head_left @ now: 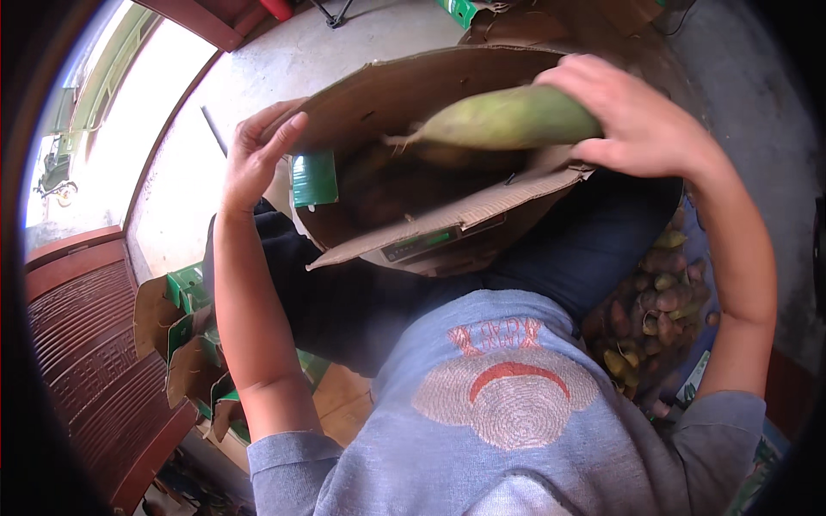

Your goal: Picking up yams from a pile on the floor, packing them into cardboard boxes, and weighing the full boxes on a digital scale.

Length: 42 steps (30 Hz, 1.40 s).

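Note:
A large cardboard box [340,101] stands open in front of me, between my knees. My left hand [260,155] grips its left rim, thumb on the inner side and fingers partly hidden behind the wall. In my right hand [615,116] is a big green tapered root vegetable [508,119], held by its thick end over the box opening. Its thin, rooty tip points left. More roots seem to lie in the box's dark bottom, too blurred to make out. A front flap [465,215] leans toward me. Below it shows part of a scale [422,244] with a small display.
Many small reddish and yellowish roots [658,310] lie heaped at my right on the floor. Folded cardboard cartons with green print [185,318] stand at my left, beside a carved wooden bench [86,318]. More cardboard [525,27] lies beyond the box.

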Each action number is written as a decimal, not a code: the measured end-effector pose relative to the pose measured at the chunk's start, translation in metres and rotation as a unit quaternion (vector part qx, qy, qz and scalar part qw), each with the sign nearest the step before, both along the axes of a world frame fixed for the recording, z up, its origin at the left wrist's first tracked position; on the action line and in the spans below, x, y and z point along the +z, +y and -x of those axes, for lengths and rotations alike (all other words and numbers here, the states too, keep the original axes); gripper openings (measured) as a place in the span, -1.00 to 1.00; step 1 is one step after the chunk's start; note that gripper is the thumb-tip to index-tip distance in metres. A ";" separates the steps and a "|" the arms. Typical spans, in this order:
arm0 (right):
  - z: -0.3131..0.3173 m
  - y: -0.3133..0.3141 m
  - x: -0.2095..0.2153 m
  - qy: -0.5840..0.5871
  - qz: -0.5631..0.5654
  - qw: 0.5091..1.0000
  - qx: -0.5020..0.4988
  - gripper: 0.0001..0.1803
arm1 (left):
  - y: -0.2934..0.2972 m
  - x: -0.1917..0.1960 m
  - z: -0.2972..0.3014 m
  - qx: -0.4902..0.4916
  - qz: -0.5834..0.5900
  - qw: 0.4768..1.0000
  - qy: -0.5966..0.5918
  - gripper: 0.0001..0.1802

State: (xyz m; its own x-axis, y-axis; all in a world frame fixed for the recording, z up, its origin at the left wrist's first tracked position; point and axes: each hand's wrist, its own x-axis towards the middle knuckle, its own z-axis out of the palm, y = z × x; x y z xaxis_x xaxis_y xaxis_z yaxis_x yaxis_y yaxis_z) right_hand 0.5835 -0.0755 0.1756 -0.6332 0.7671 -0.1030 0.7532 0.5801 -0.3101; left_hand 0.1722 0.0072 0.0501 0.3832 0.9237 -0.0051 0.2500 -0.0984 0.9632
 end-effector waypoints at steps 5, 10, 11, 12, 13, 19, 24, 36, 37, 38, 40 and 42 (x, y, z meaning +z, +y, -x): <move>0.039 0.049 -0.087 -0.075 0.179 0.981 -0.010 -0.36 | 0.006 0.002 -0.006 -0.013 -0.028 0.999 0.043 -0.68; 0.023 0.048 -0.089 -0.156 0.200 0.964 -0.074 -0.32 | 0.003 0.001 -0.013 -0.022 -0.044 0.998 0.027 -0.70; 0.013 0.039 -0.074 -0.081 0.146 0.983 -0.072 -0.38 | 0.004 0.001 -0.011 -0.015 -0.044 0.998 0.041 -0.69; 0.003 0.028 -0.055 -0.007 0.088 0.994 -0.070 -0.44 | 0.002 0.003 -0.012 -0.023 -0.045 0.998 0.036 -0.69; -0.009 0.019 -0.040 0.045 0.028 0.995 -0.082 -0.45 | 0.000 0.004 -0.014 -0.016 -0.048 0.998 0.039 -0.69; -0.132 -0.096 -0.006 0.327 -0.207 0.810 -0.441 -0.62 | -0.003 0.046 -0.021 0.011 -0.156 0.987 -0.022 -0.41; -0.237 -0.253 -0.142 0.348 -0.141 0.591 -0.714 -0.70 | -0.087 0.172 -0.091 -0.315 -0.322 0.892 -0.042 -0.63; -0.187 -0.382 -0.353 0.350 0.040 0.440 -0.826 -0.67 | -0.287 0.226 -0.287 -0.579 -0.213 0.659 -0.431 -0.44; -0.181 -0.376 -0.343 0.353 0.045 0.445 -0.822 -0.67 | -0.313 0.232 -0.293 -0.568 -0.228 0.663 -0.432 -0.45; -0.178 -0.375 -0.336 0.353 0.046 0.446 -0.821 -0.67 | -0.323 0.237 -0.293 -0.561 -0.241 0.660 -0.437 -0.47; -0.114 -0.315 -0.294 0.363 0.083 0.472 -0.799 -0.67 | -0.341 0.240 -0.305 -0.525 -0.270 0.690 -0.419 -0.50; -0.114 -0.311 -0.281 0.357 0.096 0.478 -0.797 -0.67 | -0.337 0.246 -0.308 -0.502 -0.291 0.693 -0.428 -0.53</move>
State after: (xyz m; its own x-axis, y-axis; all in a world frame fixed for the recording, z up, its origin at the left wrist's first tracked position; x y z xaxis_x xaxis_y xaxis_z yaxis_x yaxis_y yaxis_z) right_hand 0.6974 -0.3869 -0.1052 0.8129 0.3538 -0.4627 -0.1461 -0.6451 -0.7500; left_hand 0.4803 -0.3302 0.2965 0.4674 -0.0598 0.8820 -0.8639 -0.2425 0.4413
